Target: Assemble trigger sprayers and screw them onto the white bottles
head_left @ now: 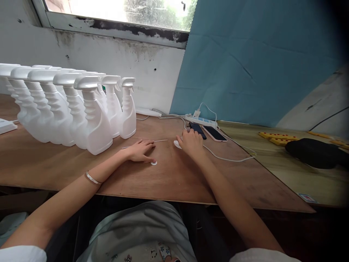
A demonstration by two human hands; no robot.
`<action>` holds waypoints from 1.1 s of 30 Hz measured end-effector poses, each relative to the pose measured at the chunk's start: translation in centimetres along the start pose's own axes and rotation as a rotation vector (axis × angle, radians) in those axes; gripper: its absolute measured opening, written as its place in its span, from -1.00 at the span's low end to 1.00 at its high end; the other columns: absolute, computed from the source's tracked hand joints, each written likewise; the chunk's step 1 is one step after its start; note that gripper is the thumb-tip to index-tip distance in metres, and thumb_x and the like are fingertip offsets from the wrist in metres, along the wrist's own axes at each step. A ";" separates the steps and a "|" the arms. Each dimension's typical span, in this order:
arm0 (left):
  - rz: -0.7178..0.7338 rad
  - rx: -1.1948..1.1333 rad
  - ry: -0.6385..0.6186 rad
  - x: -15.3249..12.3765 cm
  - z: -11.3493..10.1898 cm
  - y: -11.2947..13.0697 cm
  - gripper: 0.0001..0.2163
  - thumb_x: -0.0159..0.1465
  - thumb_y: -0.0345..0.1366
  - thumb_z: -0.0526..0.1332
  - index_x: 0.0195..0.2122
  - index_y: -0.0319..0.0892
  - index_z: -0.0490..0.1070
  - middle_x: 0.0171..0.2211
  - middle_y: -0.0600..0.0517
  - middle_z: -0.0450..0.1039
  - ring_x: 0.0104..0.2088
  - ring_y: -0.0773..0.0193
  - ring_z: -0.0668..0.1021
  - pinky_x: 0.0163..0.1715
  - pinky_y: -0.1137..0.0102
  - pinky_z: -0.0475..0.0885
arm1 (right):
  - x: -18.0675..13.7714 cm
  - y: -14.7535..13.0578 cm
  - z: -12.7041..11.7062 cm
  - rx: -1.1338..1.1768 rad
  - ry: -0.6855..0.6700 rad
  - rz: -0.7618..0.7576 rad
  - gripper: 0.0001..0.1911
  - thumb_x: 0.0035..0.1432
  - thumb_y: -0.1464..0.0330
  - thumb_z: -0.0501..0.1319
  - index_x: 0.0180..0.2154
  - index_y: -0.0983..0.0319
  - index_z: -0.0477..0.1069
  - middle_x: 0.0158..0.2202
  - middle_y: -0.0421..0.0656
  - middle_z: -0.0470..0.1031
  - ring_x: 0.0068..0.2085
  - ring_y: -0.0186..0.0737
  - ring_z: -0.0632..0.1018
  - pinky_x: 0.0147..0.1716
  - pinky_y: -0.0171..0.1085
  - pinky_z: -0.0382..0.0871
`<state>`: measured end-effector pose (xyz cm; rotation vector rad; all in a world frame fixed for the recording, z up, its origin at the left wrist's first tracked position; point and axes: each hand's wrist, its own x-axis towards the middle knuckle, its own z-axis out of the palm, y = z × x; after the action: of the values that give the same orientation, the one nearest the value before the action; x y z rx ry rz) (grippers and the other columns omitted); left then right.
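On the brown tabletop [169, 182], ctr, I log: left hand [140, 151] flat, fingers loose, holding nothing, small white disc [154, 163] at its fingertip. Right hand [191, 143] curled over white piece [177, 144]; grip can't tell. Spray bottles [94, 120] in rows, far left. Two phones [214, 133] just beyond right hand.
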<state>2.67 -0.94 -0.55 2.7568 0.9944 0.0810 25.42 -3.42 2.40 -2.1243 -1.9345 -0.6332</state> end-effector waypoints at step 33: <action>0.262 -0.146 0.253 0.5 -0.1 -0.4 -0.82 0.07 -0.11 0.24 -0.39 -0.05 0.53 -0.13 0.02 0.39 -0.09 0.19 0.38 -0.07 0.31 0.22 | -1.9 -3.4 1.2 0.051 -0.258 -0.297 -0.70 0.22 0.38 -0.13 -0.11 0.26 0.29 -0.17 0.05 0.37 -0.20 -0.06 0.48 -0.33 -0.22 0.27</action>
<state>2.80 -0.27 -0.60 2.7687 0.6420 0.5316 22.19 -4.25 0.03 -1.9881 -2.4043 -0.3640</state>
